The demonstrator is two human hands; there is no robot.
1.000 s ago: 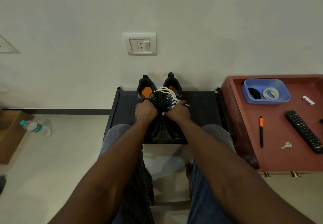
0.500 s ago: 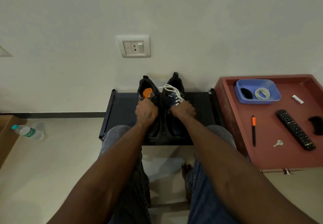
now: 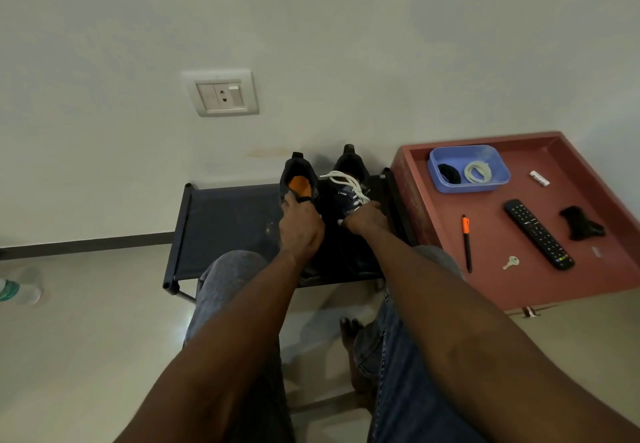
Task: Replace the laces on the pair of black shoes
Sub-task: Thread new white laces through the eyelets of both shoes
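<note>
— Where are the shoes?

— Side by side on the low black rack [image 3: 221, 228] against the wall, heels toward the wall. The left shoe [image 3: 298, 183] has no lace that I can see; its orange insole shows through the opening. The right shoe [image 3: 346, 197] carries a white lace [image 3: 349, 186] criss-crossed over its tongue.

— And the hands?

— The left hand [image 3: 300, 228] lies over the front of the left shoe, fingers curled down onto its upper, gripping it. The right hand [image 3: 363, 217] is on the right shoe, fingers bent and pinching at the white lace low on the tongue. Exactly which strand it holds, I cannot tell.

— What's around?

— The person sits with both knees in jeans close to the rack's near edge. Just right of the rack is a red tray table [image 3: 519, 287]. On it a blue plastic tub [image 3: 498, 179] holds a coiled pale lace [image 3: 478, 172] and a dark bundle [image 3: 449, 173]. Nearer are an orange-capped pen [image 3: 467, 242], a black remote control [image 3: 538, 235], a small key [image 3: 511, 262], a black crumpled item [image 3: 581, 223] and a little white object [image 3: 539, 178]. On the wall above is a switch-and-socket plate [image 3: 221, 93]; far left on the floor lies a water bottle [image 3: 17, 292].
</note>
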